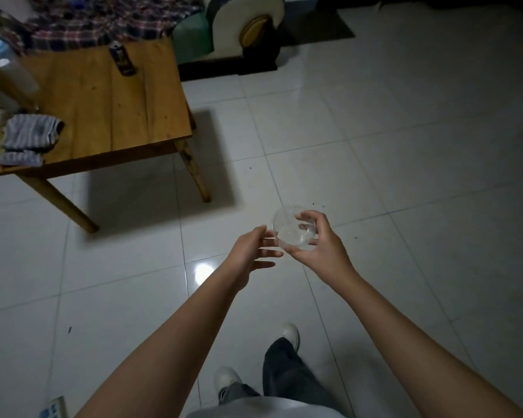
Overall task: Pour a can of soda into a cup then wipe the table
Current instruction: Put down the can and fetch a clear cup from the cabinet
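Note:
A clear plastic cup (290, 226) is held out over the white tiled floor, its mouth turned toward me. My right hand (320, 245) grips it, fingers curled round its rim and side. Just left of the cup is my left hand (254, 251), open, with straight fingertips touching the cup's side. A dark soda can (122, 60) stands upright near the far edge of the wooden table (103, 110) at the upper left. Near the table's front left corner lies a folded grey striped cloth (29, 138).
A plastic bottle with a blue cap (9, 67) stands at the table's left edge, and a plaid cloth (103, 19) lies beyond the table. A sofa (224, 28) stands behind. My legs and white shoes (227, 378) are below on the tiled floor.

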The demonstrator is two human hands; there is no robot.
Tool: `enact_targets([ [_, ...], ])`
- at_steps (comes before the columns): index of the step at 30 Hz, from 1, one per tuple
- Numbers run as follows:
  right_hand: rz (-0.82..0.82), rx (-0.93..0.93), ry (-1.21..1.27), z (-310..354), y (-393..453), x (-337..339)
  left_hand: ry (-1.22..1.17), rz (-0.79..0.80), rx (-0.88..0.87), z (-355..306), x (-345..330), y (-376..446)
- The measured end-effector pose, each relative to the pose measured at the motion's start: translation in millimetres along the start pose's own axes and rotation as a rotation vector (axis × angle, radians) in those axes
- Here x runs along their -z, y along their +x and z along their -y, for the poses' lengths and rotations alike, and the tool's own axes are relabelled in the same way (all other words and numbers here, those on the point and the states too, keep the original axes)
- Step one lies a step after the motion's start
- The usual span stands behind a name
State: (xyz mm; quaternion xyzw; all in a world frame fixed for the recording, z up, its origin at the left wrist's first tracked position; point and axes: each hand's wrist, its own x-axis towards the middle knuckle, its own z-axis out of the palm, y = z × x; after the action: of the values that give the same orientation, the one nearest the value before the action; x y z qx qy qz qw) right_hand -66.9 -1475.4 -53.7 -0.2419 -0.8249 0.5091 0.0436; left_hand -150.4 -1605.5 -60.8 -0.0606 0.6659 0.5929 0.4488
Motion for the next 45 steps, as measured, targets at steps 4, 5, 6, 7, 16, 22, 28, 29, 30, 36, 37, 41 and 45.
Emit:
enact_targets([
  [4,-0.035,-0.010,0.034,-10,18,32,0.035,0.034,-0.004,-19,-30,19],
  [5,-0.040,-0.010,0.040,-12,24,39,0.037,0.034,-0.005,-24,-36,24],
  [6,-0.045,-0.013,0.047,-14,29,45,0.036,0.033,-0.003,-28,-41,29],
  [7,-0.048,-0.015,0.052,-15,34,50,0.033,0.031,-0.001,-33,-46,34],
  [16,-0.002,0.003,0.017,-14,101,73,-0.007,0.015,-0.009,-75,-57,85],
  [22,0.028,0.037,-0.018,-4,183,74,-0.042,-0.002,-0.031,-123,-38,147],
  [28,0.060,0.082,-0.039,25,299,69,-0.087,-0.006,-0.041,-197,-10,230],
  [29,0.065,0.084,-0.041,31,319,68,-0.108,-0.010,-0.040,-211,-5,243],
  [30,0.066,0.086,-0.041,39,339,69,-0.122,-0.012,-0.041,-226,0,255],
  [36,0.049,0.120,-0.021,76,441,69,-0.114,-0.020,-0.066,-307,22,322],
  [37,0.047,0.123,-0.013,81,456,69,-0.110,-0.017,-0.072,-318,24,332],
  [41,0.061,0.131,0.009,92,515,68,-0.122,-0.019,-0.064,-355,34,373],
  [45,0.112,0.140,0.000,97,584,69,-0.143,-0.055,-0.064,-392,42,424],
])
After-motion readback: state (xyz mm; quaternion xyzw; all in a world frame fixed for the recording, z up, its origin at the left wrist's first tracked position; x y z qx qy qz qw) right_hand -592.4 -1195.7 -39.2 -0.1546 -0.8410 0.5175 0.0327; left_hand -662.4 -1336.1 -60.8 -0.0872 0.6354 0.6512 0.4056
